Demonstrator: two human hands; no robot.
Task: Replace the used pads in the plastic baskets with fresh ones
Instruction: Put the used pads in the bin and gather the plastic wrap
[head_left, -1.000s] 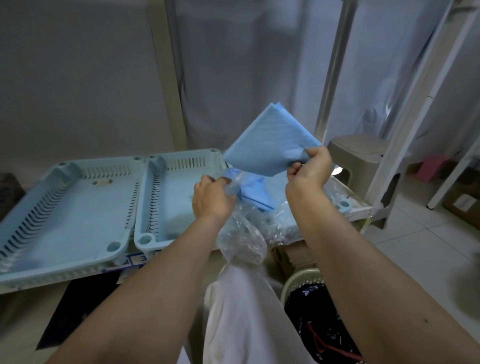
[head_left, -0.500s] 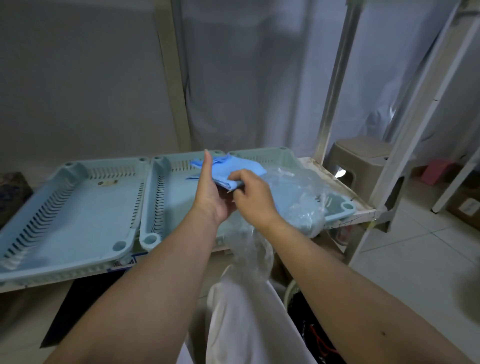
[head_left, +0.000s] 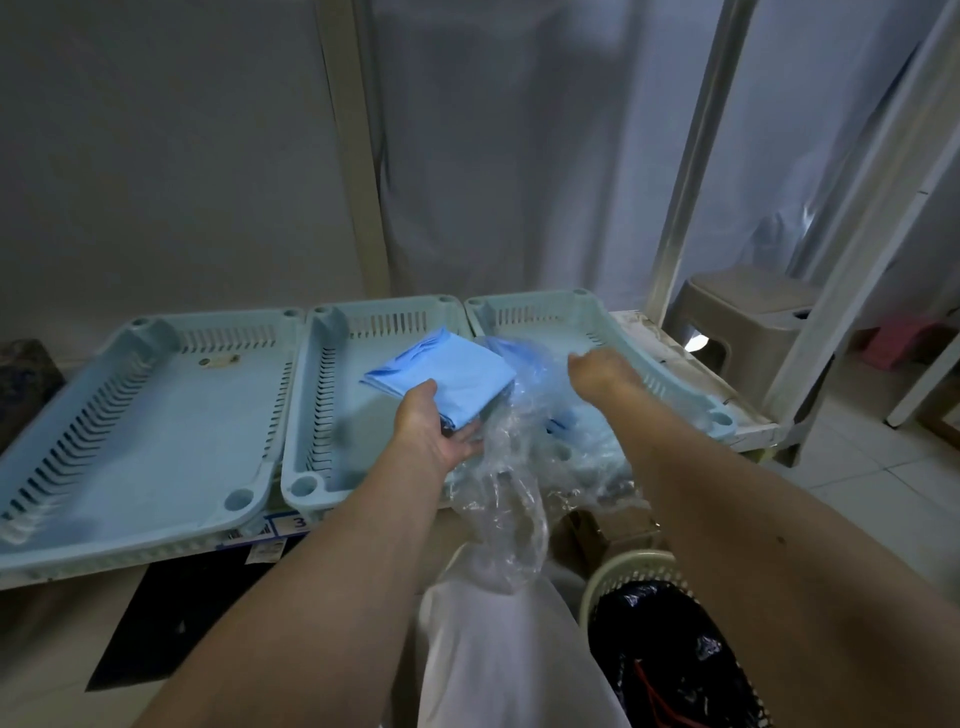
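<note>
Off to your right you can see a brown plastic stool (head_left: 748, 306) on the pale tiled floor (head_left: 883, 478), with something pink (head_left: 901, 343) just past it. Down near your legs is a round bin (head_left: 675, 649) with a black bag (head_left: 660, 623) in it. Behind it all hangs a grey curtain (head_left: 519, 156), and white metal posts (head_left: 685, 156) stand upright on the right.
</note>
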